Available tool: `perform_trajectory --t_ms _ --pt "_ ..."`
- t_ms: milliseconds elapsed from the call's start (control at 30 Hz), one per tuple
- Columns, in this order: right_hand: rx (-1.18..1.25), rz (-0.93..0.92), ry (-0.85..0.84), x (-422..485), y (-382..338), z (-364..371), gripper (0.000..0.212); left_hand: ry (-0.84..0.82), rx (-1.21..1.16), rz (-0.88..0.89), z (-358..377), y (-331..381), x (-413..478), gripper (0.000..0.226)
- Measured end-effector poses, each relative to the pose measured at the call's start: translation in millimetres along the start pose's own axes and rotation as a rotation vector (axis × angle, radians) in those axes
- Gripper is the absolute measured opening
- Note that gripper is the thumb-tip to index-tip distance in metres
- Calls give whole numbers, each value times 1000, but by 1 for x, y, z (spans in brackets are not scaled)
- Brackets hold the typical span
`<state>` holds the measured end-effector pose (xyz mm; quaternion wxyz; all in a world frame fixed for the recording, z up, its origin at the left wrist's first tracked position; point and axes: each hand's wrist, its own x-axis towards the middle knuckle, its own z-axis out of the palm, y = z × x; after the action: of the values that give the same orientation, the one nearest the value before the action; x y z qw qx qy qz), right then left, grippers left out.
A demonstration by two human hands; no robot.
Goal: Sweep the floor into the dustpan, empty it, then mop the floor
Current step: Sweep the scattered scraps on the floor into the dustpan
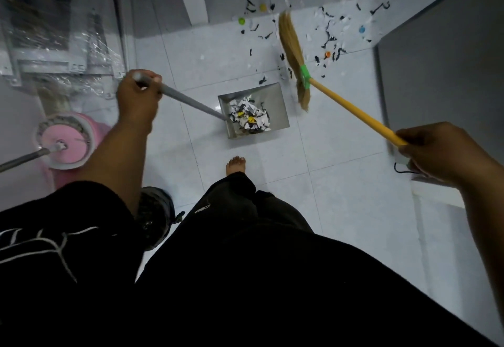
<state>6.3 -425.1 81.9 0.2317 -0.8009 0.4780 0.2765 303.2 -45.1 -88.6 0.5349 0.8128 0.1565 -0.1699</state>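
Loose black trousers (245, 265) cover the leg, with a small white mark (202, 207) near the knee. Black cloth (41, 224) at the left, top or trouser leg unclear, carries thin white branching lines (58, 248). Both forearms (120, 155) are bare. The one foot (236, 164) in view is bare, toes showing beyond the trouser hem.

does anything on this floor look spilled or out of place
Yes: torn black and white scraps and small coloured caps lie strewn over the tiles beyond the dustpan, mostly around the broom head. The dustpan holds only a small heap, so most litter lies loose.
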Motion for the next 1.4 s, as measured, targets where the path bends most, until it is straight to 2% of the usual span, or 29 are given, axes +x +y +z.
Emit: perform_trajectory --t_ms 67,167,233,333,500,667,767,900,1067,1133,1267,1400 --pt "18 11 9 1 1 -1 35 51 -7 68 10 5 -5 12" --pt "26 -8 -3 3 -1 0 35 -28 99 135 60 6 -25 12" --pt "30 -13 -17 5 1 -2 34 -14 116 131 74 10 -25 12" --pt "21 -33 -48 10 7 -5 34 24 152 125 57 16 -10 10" --pt "81 -85 -116 28 12 -12 32 94 175 137 13 14 -8 22" --pt "129 -182 -301 50 -5 -35 22 209 232 113 -18 7 -28 7" --pt "148 -227 -439 67 -28 -50 16 317 271 103 -37 2 -44 11" --pt "125 -257 -578 97 -64 -37 18 449 250 21 -49 -4 -67 8" --pt "-9 -264 -556 129 -103 21 31 537 288 -10 -47 -12 -90 12" --pt "-91 -266 -522 143 -109 34 27 580 308 -48 -42 -15 -99 16" --pt "-247 -264 -418 173 -106 25 21 634 371 -98 -36 -21 -113 16" --pt "-273 -277 -305 195 -90 -7 18 684 266 -143 -32 -30 -125 7"
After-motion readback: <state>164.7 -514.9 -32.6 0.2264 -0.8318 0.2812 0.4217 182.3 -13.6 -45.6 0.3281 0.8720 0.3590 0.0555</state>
